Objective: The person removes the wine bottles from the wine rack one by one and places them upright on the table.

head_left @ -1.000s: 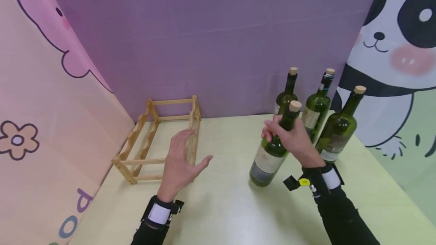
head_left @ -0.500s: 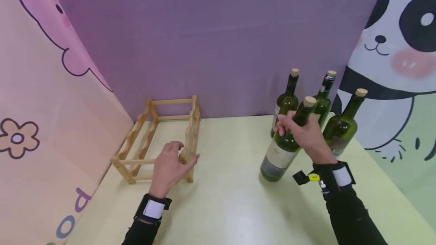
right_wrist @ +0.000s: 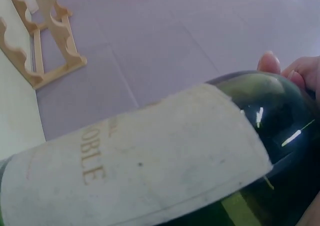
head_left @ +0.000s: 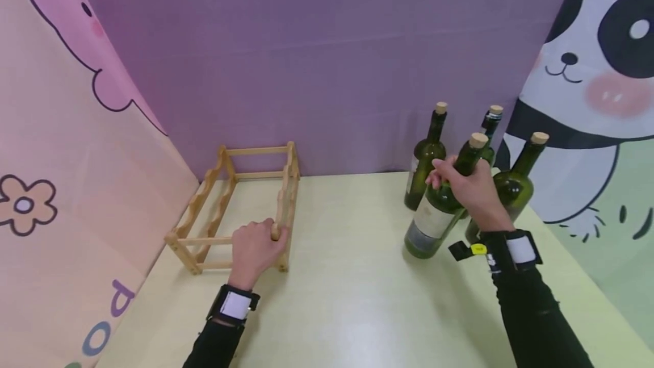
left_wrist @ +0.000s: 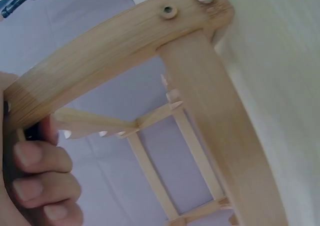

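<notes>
On the left stands a wooden wine rack (head_left: 206,241) with scalloped side rails. My left hand (head_left: 258,249) grips its near right corner at the top; in the left wrist view, the fingers (left_wrist: 47,188) curl below the rack's end piece (left_wrist: 95,68). My right hand (head_left: 475,192) holds a green wine bottle (head_left: 431,221) around the neck and shoulder, its cork (head_left: 478,140) showing above the hand. This bottle leans, top to the right; whether its base touches the table cannot be told. Its pale label (right_wrist: 140,161) fills much of the right wrist view.
Three more corked green bottles stand upright behind and beside the held one: one at the back left (head_left: 428,155), one mostly hidden (head_left: 489,126), one at the right (head_left: 515,189). A purple backdrop (head_left: 332,72) rises behind the table (head_left: 347,288), with printed panels either side.
My left hand has gone from spread fingers above the rack to gripping its near right corner. The right hand has carried the leaning bottle rightward and slightly back, toward the other bottles.
</notes>
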Available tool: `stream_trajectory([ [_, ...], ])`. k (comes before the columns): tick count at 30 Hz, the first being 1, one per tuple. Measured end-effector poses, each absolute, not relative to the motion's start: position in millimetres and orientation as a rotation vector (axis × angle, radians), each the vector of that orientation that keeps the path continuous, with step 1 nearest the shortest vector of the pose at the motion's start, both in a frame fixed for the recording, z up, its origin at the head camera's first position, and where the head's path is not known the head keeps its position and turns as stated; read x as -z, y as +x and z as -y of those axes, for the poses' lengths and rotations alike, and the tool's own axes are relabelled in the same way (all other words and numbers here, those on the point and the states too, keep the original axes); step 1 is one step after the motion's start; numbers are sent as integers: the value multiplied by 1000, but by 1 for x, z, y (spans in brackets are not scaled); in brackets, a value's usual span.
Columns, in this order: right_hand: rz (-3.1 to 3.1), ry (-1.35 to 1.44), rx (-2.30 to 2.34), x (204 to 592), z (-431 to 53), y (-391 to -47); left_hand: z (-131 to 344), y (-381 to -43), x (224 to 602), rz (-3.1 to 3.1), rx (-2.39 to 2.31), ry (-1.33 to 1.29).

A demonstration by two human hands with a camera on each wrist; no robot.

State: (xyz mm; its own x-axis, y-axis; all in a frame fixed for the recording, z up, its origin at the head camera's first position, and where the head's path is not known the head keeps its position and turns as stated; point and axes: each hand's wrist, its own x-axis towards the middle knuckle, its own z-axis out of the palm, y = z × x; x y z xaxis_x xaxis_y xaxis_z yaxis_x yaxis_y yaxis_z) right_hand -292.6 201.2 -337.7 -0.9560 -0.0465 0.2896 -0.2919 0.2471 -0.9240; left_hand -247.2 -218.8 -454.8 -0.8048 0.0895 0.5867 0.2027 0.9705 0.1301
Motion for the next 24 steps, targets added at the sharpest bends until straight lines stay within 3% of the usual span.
stream_trajectory([
  [24, 2335, 1, -1589, 364, -230, -348, 216, -252, 464, 2404, 231, -164],
])
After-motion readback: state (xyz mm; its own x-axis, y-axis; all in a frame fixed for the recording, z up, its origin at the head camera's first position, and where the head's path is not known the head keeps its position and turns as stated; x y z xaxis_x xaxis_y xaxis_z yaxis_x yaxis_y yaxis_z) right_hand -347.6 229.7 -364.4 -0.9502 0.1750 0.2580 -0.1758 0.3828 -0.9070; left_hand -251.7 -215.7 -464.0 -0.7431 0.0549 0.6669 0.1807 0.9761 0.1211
